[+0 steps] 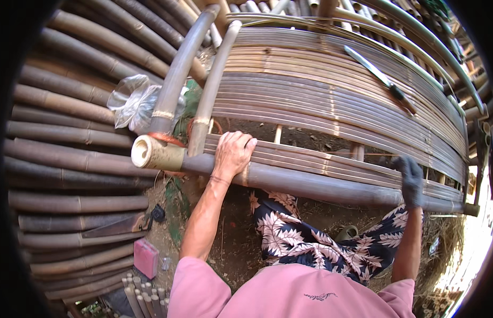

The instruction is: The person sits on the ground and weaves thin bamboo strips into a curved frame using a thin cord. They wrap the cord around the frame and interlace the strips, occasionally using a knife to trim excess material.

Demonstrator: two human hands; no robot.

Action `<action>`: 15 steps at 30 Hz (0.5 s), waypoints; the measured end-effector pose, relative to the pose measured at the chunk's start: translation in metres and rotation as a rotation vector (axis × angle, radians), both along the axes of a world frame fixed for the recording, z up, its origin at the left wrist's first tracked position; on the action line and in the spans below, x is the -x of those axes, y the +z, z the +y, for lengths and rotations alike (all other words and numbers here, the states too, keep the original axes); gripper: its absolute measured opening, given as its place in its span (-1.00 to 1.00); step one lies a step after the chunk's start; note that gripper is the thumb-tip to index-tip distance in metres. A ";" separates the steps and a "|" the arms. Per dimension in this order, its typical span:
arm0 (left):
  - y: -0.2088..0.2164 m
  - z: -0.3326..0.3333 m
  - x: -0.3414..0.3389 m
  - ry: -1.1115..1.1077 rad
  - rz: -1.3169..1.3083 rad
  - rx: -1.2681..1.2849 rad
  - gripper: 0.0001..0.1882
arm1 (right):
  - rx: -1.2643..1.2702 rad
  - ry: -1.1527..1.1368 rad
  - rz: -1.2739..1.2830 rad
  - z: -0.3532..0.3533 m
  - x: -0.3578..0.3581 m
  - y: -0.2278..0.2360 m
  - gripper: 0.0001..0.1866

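In front of me stands a bamboo bench whose seat is made of long split slats (289, 100). A separate front bundle of bamboo slats (305, 160) lies along the thick round front pole (320, 186), with a gap behind it. My bare left hand (234, 153) is closed over the left end of this bundle, fingertips at its far edge. Toward the right end, my right hand (411, 183), in a dark grey glove, curls over the same slats; its fingertips are partly hidden. A long knife (371, 67) with a black handle lies across the rear slats.
Two upright bamboo posts (207, 95) rise at the bench's left end, beside a clear plastic bag (140, 100). Stacked bamboo poles (77, 204) fill the left. A saw (114, 226), a pink box (146, 258) and short bamboo pieces (143, 297) lie lower left.
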State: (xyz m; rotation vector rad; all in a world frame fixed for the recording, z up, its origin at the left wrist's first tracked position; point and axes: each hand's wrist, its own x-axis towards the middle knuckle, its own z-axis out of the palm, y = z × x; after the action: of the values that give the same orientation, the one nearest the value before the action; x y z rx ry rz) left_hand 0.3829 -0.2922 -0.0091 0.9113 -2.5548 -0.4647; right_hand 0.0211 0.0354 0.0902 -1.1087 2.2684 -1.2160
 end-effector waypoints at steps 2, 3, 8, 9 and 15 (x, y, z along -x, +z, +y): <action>0.005 0.003 -0.005 0.043 -0.136 -0.044 -0.69 | -0.009 0.017 -0.230 0.005 -0.007 0.042 -0.65; 0.008 0.004 -0.001 0.051 -0.195 -0.065 -0.70 | 0.051 -0.005 -0.343 0.017 0.000 0.059 -0.65; 0.035 0.029 0.027 -0.250 -0.146 -0.073 -0.32 | 0.552 0.211 -0.280 0.046 0.009 0.135 -0.64; 0.048 0.048 0.042 -0.356 -0.009 -0.140 -0.36 | 0.539 0.103 -0.062 0.044 0.010 0.144 -0.65; 0.057 0.016 0.069 0.029 0.255 -0.122 -0.76 | 0.157 -0.105 0.838 0.013 0.086 0.153 -0.73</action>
State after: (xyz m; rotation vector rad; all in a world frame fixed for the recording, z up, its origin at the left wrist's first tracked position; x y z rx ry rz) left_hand 0.3140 -0.2762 0.0478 0.8687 -2.2999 -0.6882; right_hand -0.0652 0.0486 0.2427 -1.8425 2.8761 -1.1036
